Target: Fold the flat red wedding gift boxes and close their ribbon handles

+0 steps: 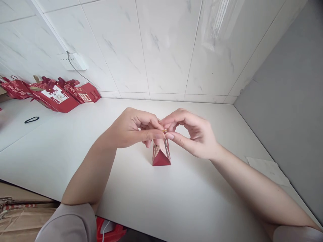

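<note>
A white tabletop runs up to a wall of pale marbled tiles, and a grey panel stands along the right. Above the middle of the table, the left hand pinches a thin gold-coloured piece between thumb and index finger. The right hand has its bent thumb and index finger close by on the other side; whether they grip the piece or only touch it cannot be told. Directly below the fingers, a red box with a triangular end stands on the tabletop, its top partly hidden by the hands. Near the right forearm lies a pale sheet. Well off to the left is a black loop; behind it, several red packages lean in a row beneath a white socket.
</note>
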`<state>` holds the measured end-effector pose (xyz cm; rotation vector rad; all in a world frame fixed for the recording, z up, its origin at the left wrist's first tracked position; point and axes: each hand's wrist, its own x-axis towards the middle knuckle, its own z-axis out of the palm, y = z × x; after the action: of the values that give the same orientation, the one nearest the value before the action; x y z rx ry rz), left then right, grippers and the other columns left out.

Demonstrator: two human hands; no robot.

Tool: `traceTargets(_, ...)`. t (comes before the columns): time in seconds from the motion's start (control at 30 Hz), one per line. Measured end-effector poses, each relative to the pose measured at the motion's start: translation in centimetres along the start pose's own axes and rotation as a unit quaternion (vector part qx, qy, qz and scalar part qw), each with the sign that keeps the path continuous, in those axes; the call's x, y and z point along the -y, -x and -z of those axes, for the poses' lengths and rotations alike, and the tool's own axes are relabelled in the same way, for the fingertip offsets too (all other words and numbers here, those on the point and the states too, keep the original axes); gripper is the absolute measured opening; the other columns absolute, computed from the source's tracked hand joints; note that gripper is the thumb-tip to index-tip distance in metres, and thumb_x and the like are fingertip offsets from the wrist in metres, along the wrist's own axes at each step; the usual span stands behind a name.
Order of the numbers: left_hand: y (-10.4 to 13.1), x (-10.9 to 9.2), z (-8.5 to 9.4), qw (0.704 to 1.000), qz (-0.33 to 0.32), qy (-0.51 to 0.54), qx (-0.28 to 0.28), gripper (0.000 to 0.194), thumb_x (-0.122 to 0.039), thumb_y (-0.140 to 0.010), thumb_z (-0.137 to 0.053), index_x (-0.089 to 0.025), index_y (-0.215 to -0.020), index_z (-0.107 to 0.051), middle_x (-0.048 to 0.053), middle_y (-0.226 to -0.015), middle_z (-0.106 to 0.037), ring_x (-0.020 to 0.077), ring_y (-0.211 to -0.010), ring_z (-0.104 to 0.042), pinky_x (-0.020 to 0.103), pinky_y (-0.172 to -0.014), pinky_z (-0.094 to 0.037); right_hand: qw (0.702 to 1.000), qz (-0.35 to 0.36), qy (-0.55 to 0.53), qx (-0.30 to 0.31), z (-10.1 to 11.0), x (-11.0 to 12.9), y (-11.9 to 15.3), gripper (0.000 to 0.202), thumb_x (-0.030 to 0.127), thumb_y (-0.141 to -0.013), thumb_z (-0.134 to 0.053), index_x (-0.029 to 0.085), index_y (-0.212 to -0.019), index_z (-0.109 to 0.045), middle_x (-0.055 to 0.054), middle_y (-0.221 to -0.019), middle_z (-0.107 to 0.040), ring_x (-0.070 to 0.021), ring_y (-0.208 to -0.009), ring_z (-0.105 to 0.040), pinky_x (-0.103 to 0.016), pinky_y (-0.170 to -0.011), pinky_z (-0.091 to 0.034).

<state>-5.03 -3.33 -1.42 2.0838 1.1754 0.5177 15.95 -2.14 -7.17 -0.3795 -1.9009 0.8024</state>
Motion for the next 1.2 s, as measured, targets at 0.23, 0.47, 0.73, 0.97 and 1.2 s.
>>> traceTargets(0.23,0.4,0.3,-1.2,0.969,-0.235,-0.004,-0.071,0.019,-0.042,-0.086,-0.065,-0.023,-0.085,-0.071,0.001,-0.064,-0.068,0.0112,-0.05,-0.064,0.02,-0.047,-0.051,0.987,0.153,0.039,-0.011,1.3,1.2,-0.5,0.012,0.026,-0.088,-0.066,0.02,-0.098,-0.069,-0.003,-0.084,-0.068,-0.0149,-0.072,-0.065,-0.03,-0.064,-0.058)
traceTargets(0.47,0.2,-0.3,-2.6,0.944,-0.306,0.07,-0.103,0.015,-0.026,-0.092,-0.059,-0.019,-0.085,-0.07,0.0,-0.067,-0.072,0.0074,-0.046,-0.064,0.015,-0.045,-0.051,0.973,0.206,0.098,-0.018,2.4,1.7,-0.7,0.005,0.02,-0.087,-0.066,0.021,-0.091,-0.07,-0.001,-0.079,-0.069,-0.0139,-0.072,-0.066,-0.028,-0.063,-0.057)
traceTargets(0.73,-0.2,-0.7,-3.2,0.945,-0.3,0.088,-0.1,0.01,-0.02,-0.089,-0.063,-0.015,-0.081,-0.068,0.0,-0.068,-0.071,0.0058,-0.047,-0.062,0.014,-0.045,-0.048,0.966,0.204,0.16,-0.013,2.8,2.5,-0.6,0.006,0.017,-0.09,-0.063,0.02,-0.086,-0.067,-0.001,-0.078,-0.067,-0.0128,-0.071,-0.065,-0.027,-0.062,-0.056)
traceTargets(0.97,0.4,-1.1,-3.3,0.949,-0.289,0.073,-0.103,0.004,-0.018,-0.085,-0.066,-0.016,-0.082,-0.069,0.0,-0.066,-0.071,0.0079,-0.051,-0.065,0.014,-0.047,-0.05,0.951,0.213,0.222,0.02,3.2,4.0,0.0,0.008,0.012,-0.091,-0.059,0.018,-0.09,-0.065,-0.003,-0.082,-0.065,-0.0134,-0.074,-0.064,-0.027,-0.063,-0.055)
traceTargets(1.2,1.0,-1.6,-2.9,0.978,-0.201,0.053,-0.002,0.018,-0.026,-0.091,-0.06,-0.016,-0.078,-0.068,0.001,-0.066,-0.072,0.01,-0.053,-0.067,0.017,-0.05,-0.053,0.951,0.204,0.223,0.064,3.4,4.3,0.1,0.01,0.014,-0.092,-0.058,0.019,-0.092,-0.066,-0.004,-0.088,-0.064,-0.0131,-0.076,-0.064,-0.027,-0.065,-0.055)
